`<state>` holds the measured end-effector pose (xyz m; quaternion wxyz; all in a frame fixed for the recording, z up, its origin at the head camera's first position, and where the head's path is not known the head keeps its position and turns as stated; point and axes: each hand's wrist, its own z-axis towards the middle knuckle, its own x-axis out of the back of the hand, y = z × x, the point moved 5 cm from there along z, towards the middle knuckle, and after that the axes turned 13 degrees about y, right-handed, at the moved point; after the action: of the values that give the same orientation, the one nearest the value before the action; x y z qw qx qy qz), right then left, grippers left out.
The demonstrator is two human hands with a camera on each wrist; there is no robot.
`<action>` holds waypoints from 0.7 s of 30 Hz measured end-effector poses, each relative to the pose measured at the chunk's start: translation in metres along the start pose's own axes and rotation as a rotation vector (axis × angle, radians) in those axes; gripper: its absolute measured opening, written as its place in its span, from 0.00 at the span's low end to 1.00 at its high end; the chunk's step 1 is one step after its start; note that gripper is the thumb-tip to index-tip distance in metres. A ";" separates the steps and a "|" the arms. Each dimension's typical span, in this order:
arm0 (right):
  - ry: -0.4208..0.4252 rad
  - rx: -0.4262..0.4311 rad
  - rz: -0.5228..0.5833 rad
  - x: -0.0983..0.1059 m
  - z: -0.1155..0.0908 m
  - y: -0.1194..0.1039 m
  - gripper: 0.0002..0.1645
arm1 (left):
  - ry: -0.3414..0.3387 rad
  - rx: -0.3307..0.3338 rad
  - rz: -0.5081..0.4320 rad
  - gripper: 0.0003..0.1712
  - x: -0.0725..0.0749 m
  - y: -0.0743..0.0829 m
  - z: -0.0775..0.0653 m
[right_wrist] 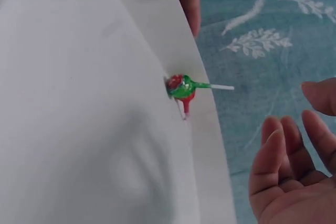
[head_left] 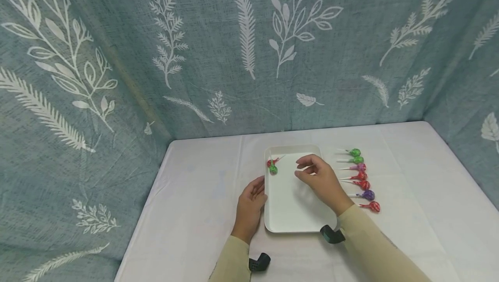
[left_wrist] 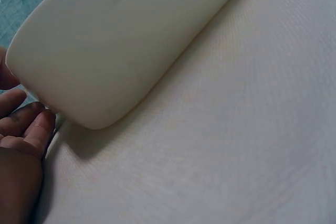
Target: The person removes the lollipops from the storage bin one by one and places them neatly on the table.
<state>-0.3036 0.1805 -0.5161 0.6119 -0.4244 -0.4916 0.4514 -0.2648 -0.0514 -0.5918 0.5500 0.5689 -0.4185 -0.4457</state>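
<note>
A white rectangular tray point(head_left: 295, 212) lies on the table. My left hand point(head_left: 249, 206) holds its left rim, the thumb at the edge and the fingers along the outer side. A green lollipop point(head_left: 273, 169) and a red lollipop point(head_left: 270, 163) lie against each other by the tray's far left wall. In the right wrist view the green lollipop point(right_wrist: 185, 85) partly covers the red one, its white stick reaching past the rim. Over the tray's right part hovers my right hand point(head_left: 319, 180), fingers loosely bent and apart from the thumb, nothing between them.
Right of the tray, several lollipops lie in a column, sticks pointing left, among them a green one point(head_left: 354, 152), a pink one point(head_left: 359, 167), a purple one point(head_left: 367, 195) and a red one point(head_left: 373, 206). Leaf-patterned blue-green curtains point(head_left: 218, 56) enclose the white-covered table point(head_left: 195, 199).
</note>
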 end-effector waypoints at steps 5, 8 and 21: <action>0.008 -0.041 -0.001 -0.010 0.008 0.008 0.17 | -0.007 -0.004 0.005 0.31 0.001 0.000 0.000; 0.013 -0.038 -0.011 -0.017 0.014 0.009 0.17 | -0.007 -0.010 0.007 0.31 0.002 -0.001 0.000; 0.001 -0.088 0.014 -0.049 0.029 0.016 0.17 | -0.026 0.001 -0.033 0.32 -0.001 0.003 -0.001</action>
<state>-0.3394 0.1387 -0.5377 0.5897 -0.4546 -0.5075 0.4336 -0.2642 -0.0506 -0.5892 0.5368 0.5701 -0.4164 -0.4619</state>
